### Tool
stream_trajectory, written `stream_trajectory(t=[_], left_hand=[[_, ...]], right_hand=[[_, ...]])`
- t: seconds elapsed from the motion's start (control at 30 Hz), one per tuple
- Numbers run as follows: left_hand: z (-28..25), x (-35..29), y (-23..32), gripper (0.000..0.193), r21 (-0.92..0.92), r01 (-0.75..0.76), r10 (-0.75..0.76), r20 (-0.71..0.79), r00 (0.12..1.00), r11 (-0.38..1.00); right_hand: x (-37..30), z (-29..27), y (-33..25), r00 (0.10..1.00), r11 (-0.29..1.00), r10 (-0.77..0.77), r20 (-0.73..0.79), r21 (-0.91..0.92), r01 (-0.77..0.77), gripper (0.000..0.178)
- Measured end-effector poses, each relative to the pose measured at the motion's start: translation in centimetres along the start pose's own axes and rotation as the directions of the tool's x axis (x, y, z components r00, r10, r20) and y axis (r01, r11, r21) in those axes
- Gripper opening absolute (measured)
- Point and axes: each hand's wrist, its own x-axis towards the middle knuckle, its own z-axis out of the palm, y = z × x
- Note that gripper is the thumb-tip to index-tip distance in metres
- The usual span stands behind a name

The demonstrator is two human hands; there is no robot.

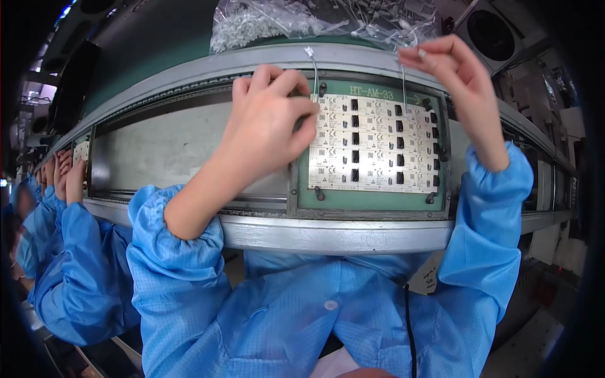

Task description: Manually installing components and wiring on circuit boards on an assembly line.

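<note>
The board [372, 142] sits in a green tray [372, 201] at the view's 2 o'clock. From it, the left hand [268, 116] is toward 10, fingers curled; whether they grasp anything, I cannot tell. The right hand [469, 79], toward 2, has its fingers pinching a wire [404, 82]. A bag [372, 22] lies toward 12.

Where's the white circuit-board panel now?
Head view: the panel lies right of centre in the green tray, the left hand beside its upper left corner, the right hand near its upper right.
</note>
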Motion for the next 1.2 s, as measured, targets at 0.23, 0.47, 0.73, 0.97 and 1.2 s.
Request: stream_trajectory(t=[0.23,0.47,0.73,0.97,1.2], left_hand=[[-0.1,9.5,-3.5,0.020,-0.030,-0.003,0.005,0.090,0.996,1.000],[4.1,14.0,-4.3,0.015,0.206,-0.236,0.245,-0.016,0.969,0.950],[5.4,14.9,-5.6,0.015,-0.400,0.054,-0.086,-0.062,0.994,0.915],[4.4,15.5,-7.3,0.021,-0.915,0.267,-0.456,0.107,0.883,0.302],[-2.1,6.1,-1.1,0.008,-0.257,0.020,-0.063,-0.160,0.985,0.966]], right_hand=[[-2.8,5.3,-0.6,0.995,0.927,0.012,-0.099,-0.373,-0.048,0.008],[-3.0,6.2,1.0,0.989,0.818,-0.149,-0.023,-0.565,0.110,0.006],[-2.6,6.8,2.3,0.999,0.818,-0.007,-0.041,-0.576,-0.018,0.006],[-2.3,7.4,2.2,0.995,0.745,-0.100,0.015,-0.661,0.085,0.006],[-3.5,6.7,0.9,0.977,0.649,-0.176,0.118,-0.733,0.205,0.016]])
